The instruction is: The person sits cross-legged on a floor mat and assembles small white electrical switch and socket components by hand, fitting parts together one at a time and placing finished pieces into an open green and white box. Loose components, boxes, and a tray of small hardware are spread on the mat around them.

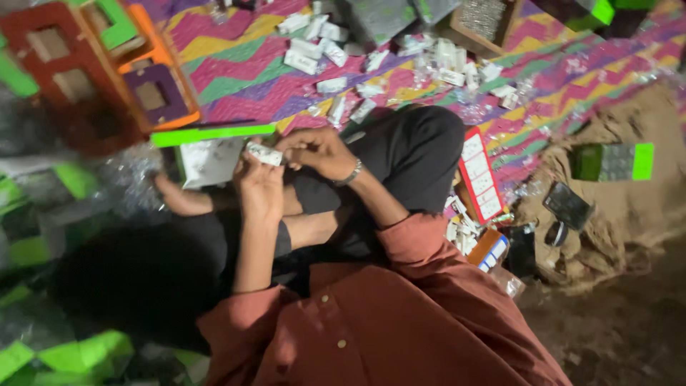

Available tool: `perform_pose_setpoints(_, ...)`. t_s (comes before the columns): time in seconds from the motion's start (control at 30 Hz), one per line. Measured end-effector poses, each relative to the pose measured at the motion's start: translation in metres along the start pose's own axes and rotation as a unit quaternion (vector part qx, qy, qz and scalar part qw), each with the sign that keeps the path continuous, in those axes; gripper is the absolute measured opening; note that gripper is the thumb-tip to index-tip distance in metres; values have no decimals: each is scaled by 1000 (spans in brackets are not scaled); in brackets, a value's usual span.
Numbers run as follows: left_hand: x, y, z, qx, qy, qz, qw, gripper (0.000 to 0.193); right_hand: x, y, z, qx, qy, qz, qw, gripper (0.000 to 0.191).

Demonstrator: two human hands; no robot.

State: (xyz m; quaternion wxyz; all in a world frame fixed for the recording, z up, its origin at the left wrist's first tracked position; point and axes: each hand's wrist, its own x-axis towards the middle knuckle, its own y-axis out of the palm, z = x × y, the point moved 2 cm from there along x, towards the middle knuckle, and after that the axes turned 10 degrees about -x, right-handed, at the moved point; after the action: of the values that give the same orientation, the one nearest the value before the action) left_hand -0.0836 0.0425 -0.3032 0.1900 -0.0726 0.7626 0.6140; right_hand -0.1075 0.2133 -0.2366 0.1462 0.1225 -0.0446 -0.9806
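Note:
Both my hands meet over my crossed legs in black trousers. My left hand (259, 187) and my right hand (319, 150) together pinch a small white rectangular packet (264, 154), each at one end. A metal bracelet (352, 172) circles my right wrist. Just beyond the hands lies an open white box with a bright green flap (212, 134). My rust-coloured sleeves fill the lower part of the view.
Several small white packets (314, 53) lie scattered on a zigzag-patterned mat (236, 64). Red and orange frames (153, 93) sit at the upper left. A red-edged card (480, 174) leans by my right knee. Green-flapped box (613, 161) rests on brown cloth.

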Motion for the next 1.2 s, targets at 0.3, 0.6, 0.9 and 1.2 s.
perform_pose_setpoints(0.3, -1, 6, 27, 34, 2, -35, 999, 34, -3, -21, 7, -77, -18, -48, 996, 11)
perform_pose_setpoints(0.6, -1, 17, 23, 4, -126, -17, 992, 36, -4, -19, 1, -70, -20, -59, 996, 10)
perform_pose_setpoints(0.9, -3, 28, 21, 48, -118, -44, 991, 33, -6, -29, 7, -97, -24, -97, 990, 26)
perform_pose_setpoints(1.2, -11, 60, -12, 570, 302, -16, 764, 34, -8, -36, 12, 4, -21, -147, 989, 25)
